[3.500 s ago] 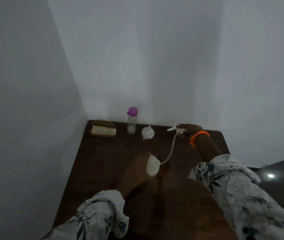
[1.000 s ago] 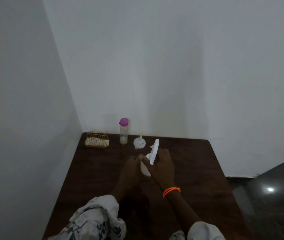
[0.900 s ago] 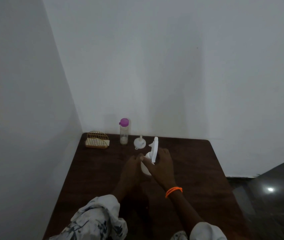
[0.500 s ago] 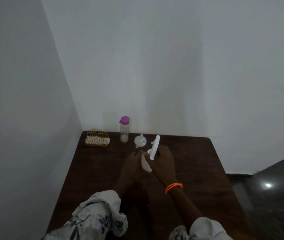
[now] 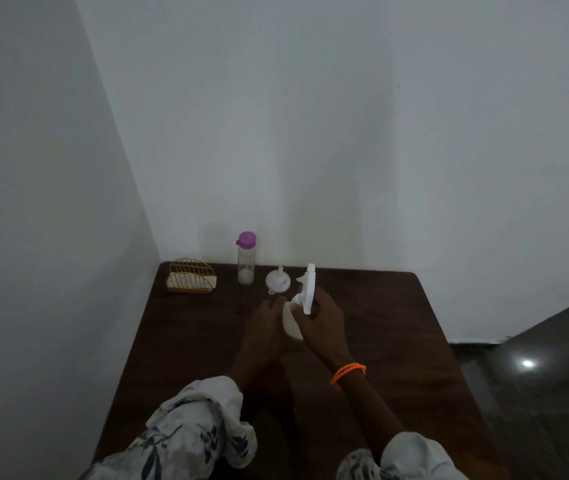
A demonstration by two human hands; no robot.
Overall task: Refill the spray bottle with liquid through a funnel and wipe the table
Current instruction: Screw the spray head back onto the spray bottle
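A small white spray bottle (image 5: pixel 290 323) stands in the middle of the dark wooden table (image 5: pixel 390 323). My left hand (image 5: pixel 265 323) grips its body from the left. My right hand (image 5: pixel 324 323), with an orange band at the wrist, holds the white spray head (image 5: pixel 308 289) at the bottle's neck, nozzle pointing up. Behind them a white funnel (image 5: pixel 278 280) lies upside down, spout up. A clear bottle with a purple cap (image 5: pixel 245 258) stands at the back; a little liquid shows at its bottom.
A gold wire holder with a pale cloth or napkins (image 5: pixel 191 280) stands in the back left corner. White walls close the table's left and back sides. Dark floor (image 5: pixel 536 375) lies to the right.
3.5 s ago my right hand held the spray head with its tube out at the back right. It has since brought the head onto the bottle's neck and stayed there over the last second.
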